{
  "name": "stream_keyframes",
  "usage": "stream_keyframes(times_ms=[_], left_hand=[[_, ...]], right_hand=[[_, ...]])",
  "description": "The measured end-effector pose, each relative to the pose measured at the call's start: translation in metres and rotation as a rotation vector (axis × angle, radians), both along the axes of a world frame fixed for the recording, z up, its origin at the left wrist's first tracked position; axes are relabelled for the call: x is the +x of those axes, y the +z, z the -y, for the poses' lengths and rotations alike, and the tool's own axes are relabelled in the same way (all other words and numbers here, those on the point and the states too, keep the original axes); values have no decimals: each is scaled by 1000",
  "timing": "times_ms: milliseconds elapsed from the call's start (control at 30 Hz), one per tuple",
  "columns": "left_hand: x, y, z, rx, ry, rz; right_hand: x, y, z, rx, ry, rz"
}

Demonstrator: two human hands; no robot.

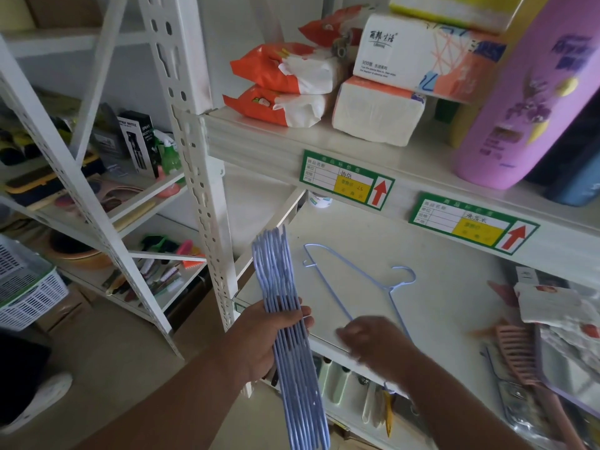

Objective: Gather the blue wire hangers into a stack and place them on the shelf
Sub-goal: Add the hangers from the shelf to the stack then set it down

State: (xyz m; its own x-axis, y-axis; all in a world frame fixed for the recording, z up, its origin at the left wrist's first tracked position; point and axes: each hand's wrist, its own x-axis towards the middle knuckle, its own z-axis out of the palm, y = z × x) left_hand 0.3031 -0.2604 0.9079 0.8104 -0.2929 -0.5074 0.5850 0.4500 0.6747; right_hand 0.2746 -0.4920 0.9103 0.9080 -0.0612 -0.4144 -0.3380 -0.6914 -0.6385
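The left hand (pixel 276 332) is clamping its fingers around a stack of blue wire hangers (pixel 285 319) — light, stiff, slippery, best gripped mid-bundle — while the blurred right hand (pixel 373 339), finger state indiscernible, is reaching the single blue wire hanger (pixel 357 280) lying on the shelf (pixel 438 287).

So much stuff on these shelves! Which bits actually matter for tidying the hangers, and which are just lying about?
Part of the job:
- stack of blue wire hangers, gripped in the left hand
- single blue hanger lying on the shelf
- right hand, at that hanger's near end

Just lying about:
- tissue packs
- orange wipe packs
- purple bottle
- pink comb
- price labels
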Motion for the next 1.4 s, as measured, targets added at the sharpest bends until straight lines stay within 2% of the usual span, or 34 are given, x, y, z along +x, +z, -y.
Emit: stream_keyframes(times_ms=[67, 133, 267, 433, 533, 700, 833, 933, 1133, 1200, 1400], left_hand=[[1, -2, -3, 8, -4, 1], [0, -5, -5, 21, -7, -4], [-1, -8, -8, 69, -29, -5], [0, -10, -10, 98, -38, -3], [2, -7, -9, 96, -30, -3], [4, -2, -8, 48, -45, -8], [5, 5, -8, 26, -11, -28], [8, 11, -9, -15, 16, -98], [14, 16, -9, -80, 2, -59], [14, 17, -8, -64, -16, -46], [12, 11, -9, -63, -44, -66]], right_hand=[[17, -11, 39, -332, -168, 145], [27, -26, 77, -499, -282, 95], [26, -49, 104, -591, -269, -109], [23, -42, 86, -590, -244, -116], [25, -36, 78, -514, -239, -224], [18, -16, 67, 153, -526, -284], [14, 3, 53, 553, -534, -213], [14, 21, 39, 568, -414, -108], [11, 46, 11, 323, -209, 46], [5, 49, 0, 235, -121, 51], [-17, 27, -23, 299, -52, -67]])
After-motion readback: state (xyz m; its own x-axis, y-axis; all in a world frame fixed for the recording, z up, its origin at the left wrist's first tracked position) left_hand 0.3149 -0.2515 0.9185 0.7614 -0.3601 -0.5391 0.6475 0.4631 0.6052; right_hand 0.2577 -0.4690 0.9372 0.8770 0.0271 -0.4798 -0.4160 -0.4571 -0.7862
